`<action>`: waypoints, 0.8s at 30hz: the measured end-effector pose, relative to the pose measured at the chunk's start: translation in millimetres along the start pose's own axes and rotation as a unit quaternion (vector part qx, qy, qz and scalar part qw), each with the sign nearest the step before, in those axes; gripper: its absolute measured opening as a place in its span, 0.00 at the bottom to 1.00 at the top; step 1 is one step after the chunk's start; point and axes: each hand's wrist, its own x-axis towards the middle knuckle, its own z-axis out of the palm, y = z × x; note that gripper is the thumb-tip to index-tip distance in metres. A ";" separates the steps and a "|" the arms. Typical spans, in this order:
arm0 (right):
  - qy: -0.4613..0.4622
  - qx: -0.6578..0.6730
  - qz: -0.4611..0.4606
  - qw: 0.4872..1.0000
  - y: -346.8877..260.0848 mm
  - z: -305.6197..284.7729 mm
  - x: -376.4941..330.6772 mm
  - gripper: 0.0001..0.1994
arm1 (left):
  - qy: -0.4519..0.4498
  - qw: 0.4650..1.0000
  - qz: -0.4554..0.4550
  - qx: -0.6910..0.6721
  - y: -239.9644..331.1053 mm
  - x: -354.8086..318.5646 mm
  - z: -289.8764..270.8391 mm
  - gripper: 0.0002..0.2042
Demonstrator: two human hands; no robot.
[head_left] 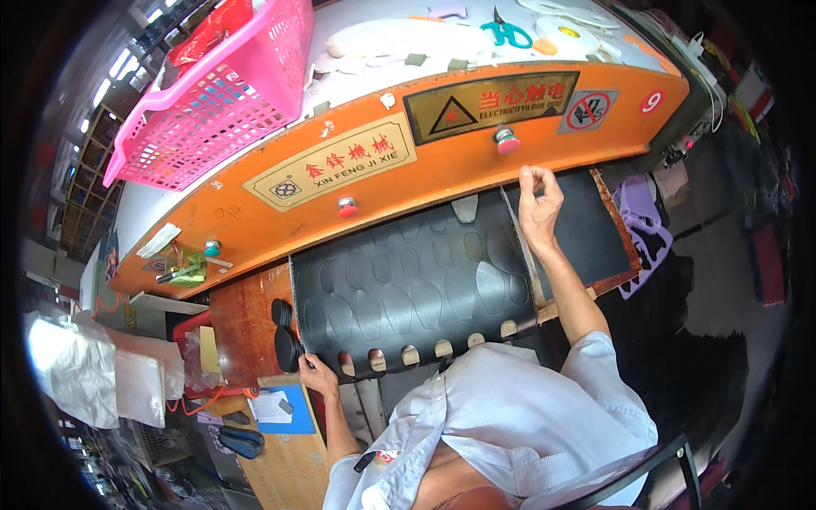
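Note:
A black sheet with rows of sole-shaped outlines lies under the orange machine front. Cut-out holes run along its near edge. At the sheet's near left corner is my left hand, fingers closed; what they grip is hidden. Just beyond that hand lies a stack of black sole-shaped pieces. My right hand is raised over the sheet's far right corner, fingers curled in, and I cannot make out anything in them. Above it, apart from the fingers, a red push button sticks out of the orange panel.
A pink basket and teal-handled scissors rest on the machine top. A second red button sits on the panel. Purple cut-out scrap hangs at the right. A wooden board and blue clipboard lie left.

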 end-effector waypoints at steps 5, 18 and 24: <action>-0.108 -0.014 -0.016 0.994 -15.0 38.3 54.1 0.09 | -0.004 1.000 0.007 0.026 20.0 45.6 32.4 0.17; -0.191 -0.225 0.077 0.952 46.7 -75.2 -77.1 0.13 | -0.022 0.998 0.049 0.016 58.5 101.4 51.5 0.18; -0.228 -0.304 0.077 0.922 52.7 -71.8 -119.5 0.19 | -0.034 0.998 0.059 0.005 50.7 104.1 49.8 0.18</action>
